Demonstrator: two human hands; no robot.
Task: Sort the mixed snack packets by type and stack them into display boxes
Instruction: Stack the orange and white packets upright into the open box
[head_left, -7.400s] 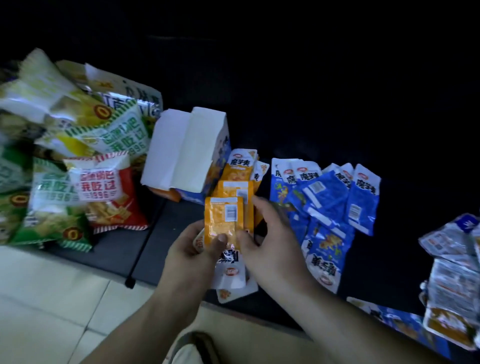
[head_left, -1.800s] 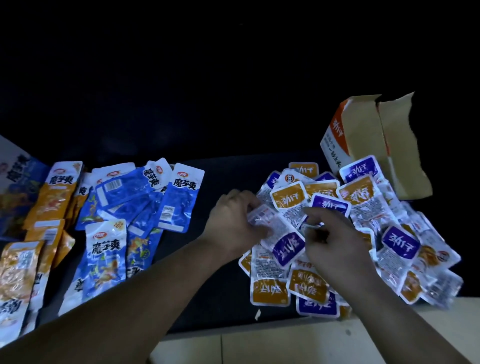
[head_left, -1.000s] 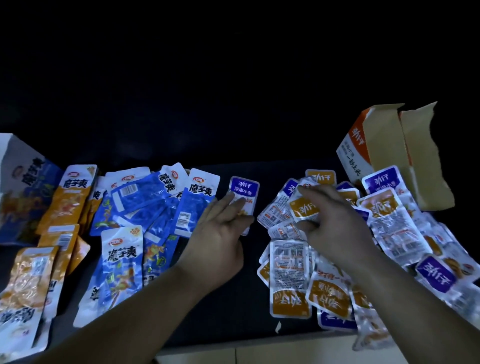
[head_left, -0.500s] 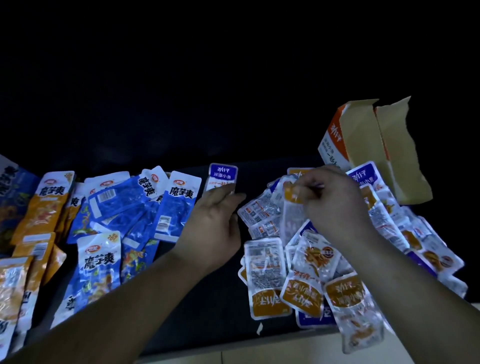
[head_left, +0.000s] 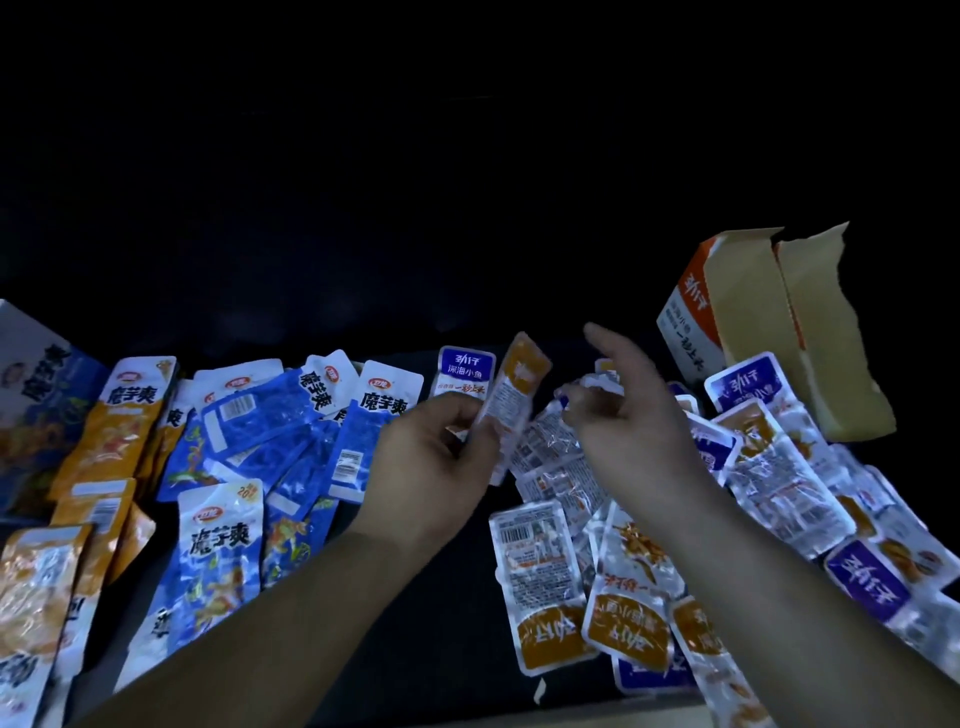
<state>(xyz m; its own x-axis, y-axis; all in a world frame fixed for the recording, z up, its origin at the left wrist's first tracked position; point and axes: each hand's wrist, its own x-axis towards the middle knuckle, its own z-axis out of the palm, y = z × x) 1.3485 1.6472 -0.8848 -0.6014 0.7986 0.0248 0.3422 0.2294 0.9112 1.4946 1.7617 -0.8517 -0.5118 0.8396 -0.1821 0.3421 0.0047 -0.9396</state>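
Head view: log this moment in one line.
left hand pinches orange packet | right hand above mixed pile, grip unclear | purple packet lies apart

Dim room, perhaps a shop, snack packets (head_left: 550, 582) heaped on dark table (head_left: 441, 649), torn display box (head_left: 748, 322)

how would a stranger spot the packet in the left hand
From the torn cardboard box at back right, look left across the packet heap to the left hand. The packet it pinches stands raised, orange end up, while neighbours lie flat.
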